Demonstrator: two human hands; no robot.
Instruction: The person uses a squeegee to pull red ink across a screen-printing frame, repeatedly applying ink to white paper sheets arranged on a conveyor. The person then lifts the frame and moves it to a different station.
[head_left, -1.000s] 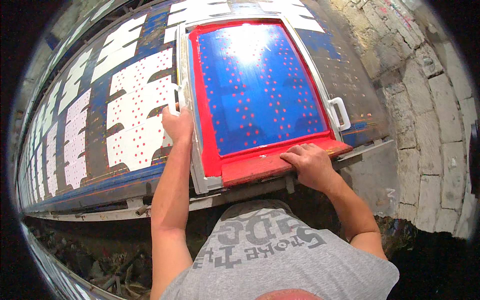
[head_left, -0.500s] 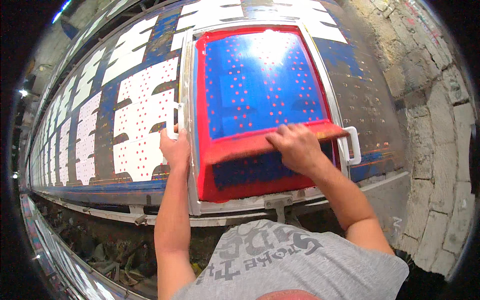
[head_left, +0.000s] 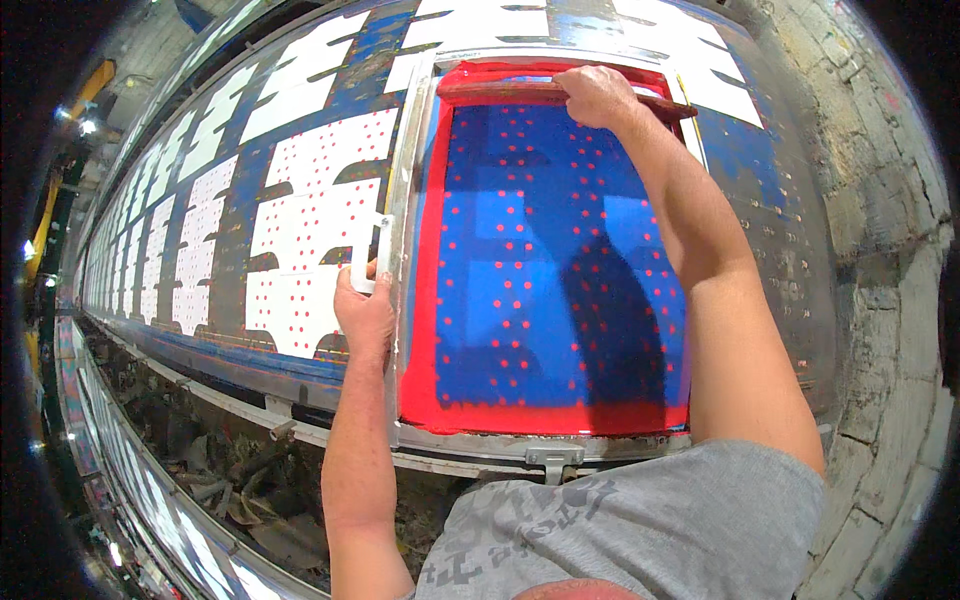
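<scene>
A screen-printing frame lies on the long table, its blue mesh dotted with red and bordered by wet red ink. My left hand is closed around the white handle on the frame's left side. At the far end of the mesh, my right hand grips a red-smeared squeegee that spans most of the frame's width. My right forearm reaches over the mesh and hides part of the frame's right side. Its shadow falls on the blue.
White cut pieces with red dots lie left of the frame in a row. Plain white pieces lie farther back. A metal rail with a bracket runs along the near edge. Stone blocks stand at the right.
My right hand has carried the squeegee from the near part of the mesh to its far end. The left hand keeps its hold on the handle. The view has shifted slightly.
</scene>
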